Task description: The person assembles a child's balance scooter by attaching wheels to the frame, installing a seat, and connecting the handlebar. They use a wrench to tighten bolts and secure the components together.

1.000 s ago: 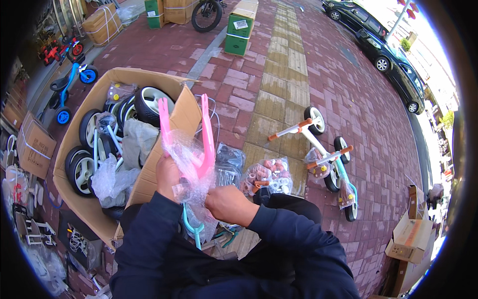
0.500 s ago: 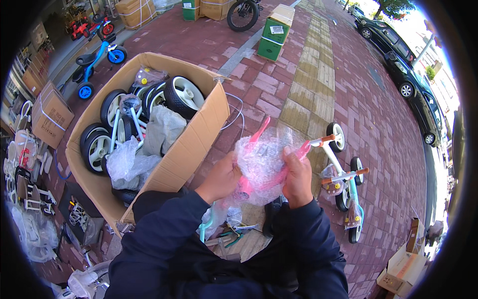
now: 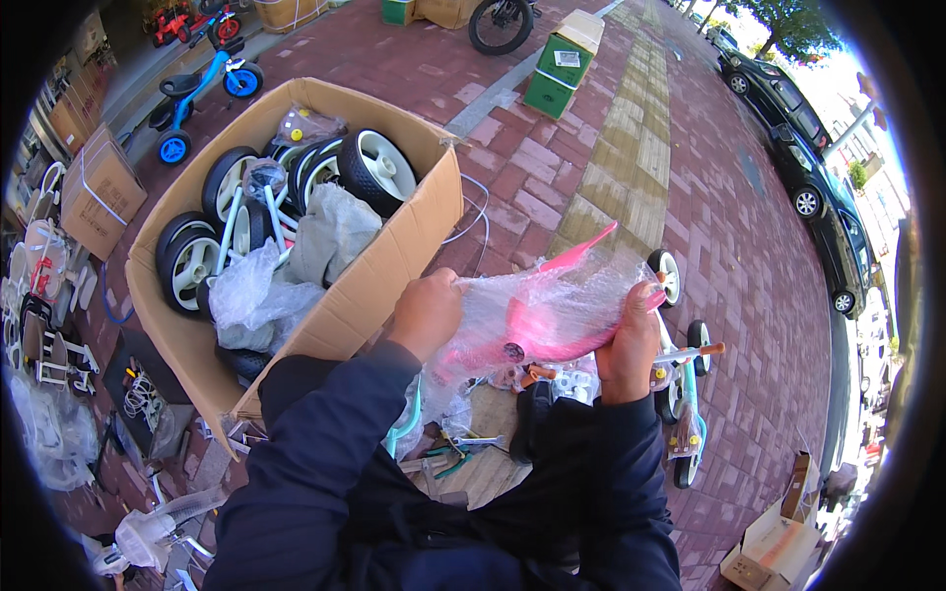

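Between my hands hangs a pink plastic part (image 3: 562,328) with a pointed end, still partly covered by clear bubble wrap (image 3: 483,313). My left hand (image 3: 430,310) is closed, its fingers pinching the wrap at the left edge. My right hand (image 3: 631,345) grips the pink part through the wrap at its right end. Under it, pliers with green handles (image 3: 453,461) and a wrench (image 3: 483,440) lie on a board, beside a mint-green tube (image 3: 406,428). What lies inside the wrap's left bunch is hard to make out.
Left of me stands an open cardboard box (image 3: 394,251) full of white-rimmed wheels (image 3: 379,169) and wrapped parts. A mint-and-white balance bike (image 3: 687,414) rests on the paving at right. A blue tricycle (image 3: 197,89), a green carton (image 3: 562,67) and an open carton (image 3: 774,547) are farther off.
My hands have moved apart, stretching the bubble wrap sideways. The pink part has turned, and more of its surface shows. My view has shifted slightly.
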The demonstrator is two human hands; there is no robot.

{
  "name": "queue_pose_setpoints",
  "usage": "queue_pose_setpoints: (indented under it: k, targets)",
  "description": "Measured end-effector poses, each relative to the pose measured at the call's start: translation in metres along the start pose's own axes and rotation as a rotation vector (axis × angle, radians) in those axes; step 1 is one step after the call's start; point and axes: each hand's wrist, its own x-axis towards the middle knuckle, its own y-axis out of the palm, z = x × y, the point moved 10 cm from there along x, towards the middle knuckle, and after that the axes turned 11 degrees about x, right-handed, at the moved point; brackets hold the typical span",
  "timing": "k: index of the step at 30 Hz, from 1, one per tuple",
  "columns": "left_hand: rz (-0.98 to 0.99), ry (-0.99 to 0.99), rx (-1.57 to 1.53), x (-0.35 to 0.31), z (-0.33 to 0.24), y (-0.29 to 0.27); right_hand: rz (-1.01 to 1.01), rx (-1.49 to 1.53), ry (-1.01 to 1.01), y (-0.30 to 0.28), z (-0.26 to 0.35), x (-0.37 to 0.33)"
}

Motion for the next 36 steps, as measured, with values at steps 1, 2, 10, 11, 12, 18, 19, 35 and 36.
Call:
queue_pose_setpoints:
  k: [1, 2, 10, 11, 12, 18, 19, 35, 36]
  targets:
    - [0.107, -0.045, -0.033, 0.000, 0.005, 0.007, -0.004, -0.024, -0.003, 0.000, -0.002, 0.000]
    - [0.197, -0.082, -0.072, -0.001, 0.007, 0.012, -0.064, -0.043, 0.004, -0.005, -0.003, 0.001]
    - [-0.396, 0.777, -0.105, -0.070, -0.097, -0.069, 0.047, -0.369, 0.011, 0.019, -0.019, -0.009]
    - [-0.335, 0.906, -0.121, -0.081, -0.111, -0.061, 0.045, -0.409, 0.028, 0.021, -0.024, -0.011]
    - [-0.253, 0.875, -0.157, -0.081, -0.116, -0.051, 0.071, -0.440, 0.049, 0.025, -0.030, -0.012]
    - [0.162, 0.670, 0.001, -0.073, -0.109, 0.013, 0.061, -0.405, 0.068, 0.027, -0.041, -0.012]
    - [0.056, 0.729, -0.070, -0.074, -0.111, 0.001, 0.059, -0.405, 0.069, 0.027, -0.041, -0.011]
    - [0.361, 1.054, -0.166, -0.156, -0.127, -0.052, -0.309, -0.192, 0.197, -0.046, -0.029, 0.028]
    - [0.407, 1.077, -0.214, -0.166, -0.125, -0.056, -0.332, -0.015, 0.235, -0.057, -0.024, 0.032]
